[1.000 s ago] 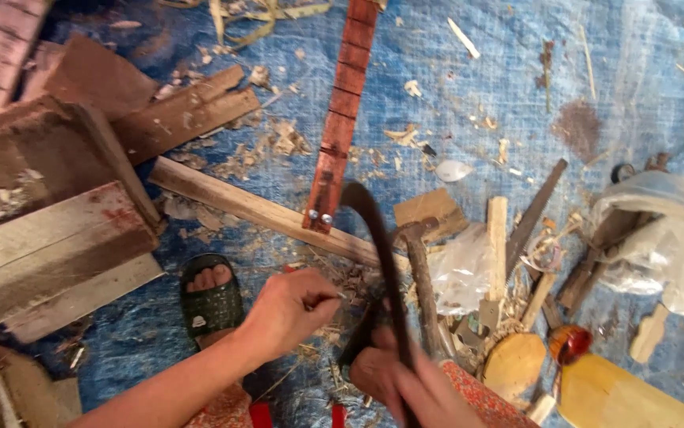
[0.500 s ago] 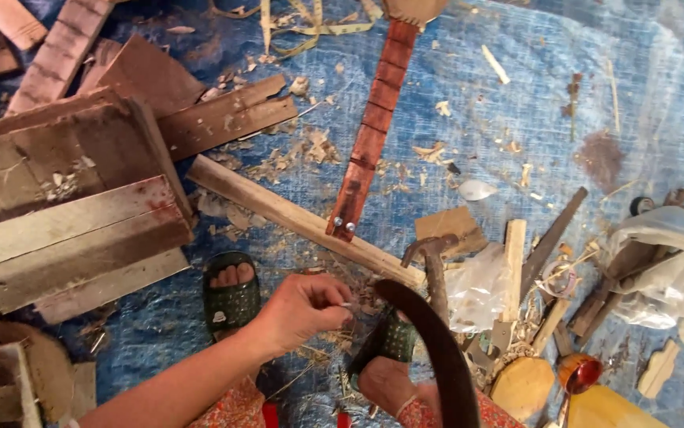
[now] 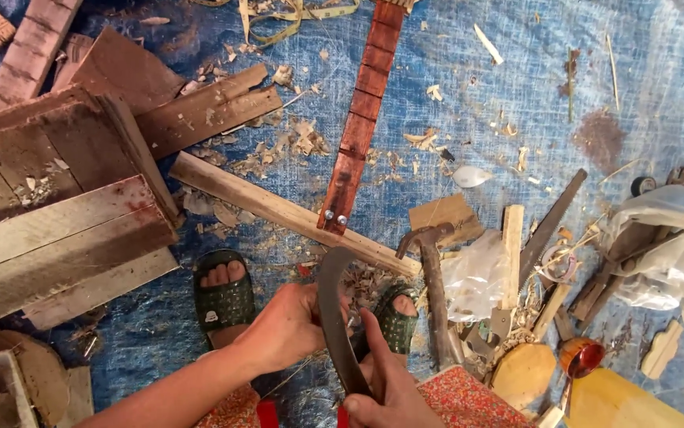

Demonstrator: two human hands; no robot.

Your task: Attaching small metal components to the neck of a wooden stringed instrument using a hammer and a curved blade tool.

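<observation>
Two hands meet near the bottom centre: the right hand [image 3: 385, 388] is closed around the lower end of a curved, dark blade [image 3: 334, 317], and the left hand [image 3: 290, 325] pinches its middle. It looks stiff, heavy and sharp-edged; best gripped low, beside the claw hammer [image 3: 429, 269].

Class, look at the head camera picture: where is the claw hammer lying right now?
The claw hammer lies on the blue tarp, lower centre-right, just right of the person's right foot, beside a clear plastic bag.

Both hands, left hand [image 3: 290, 326] and right hand [image 3: 385, 392], grip a curved dark blade [image 3: 334, 317] above sandalled feet [image 3: 227, 297].
</observation>
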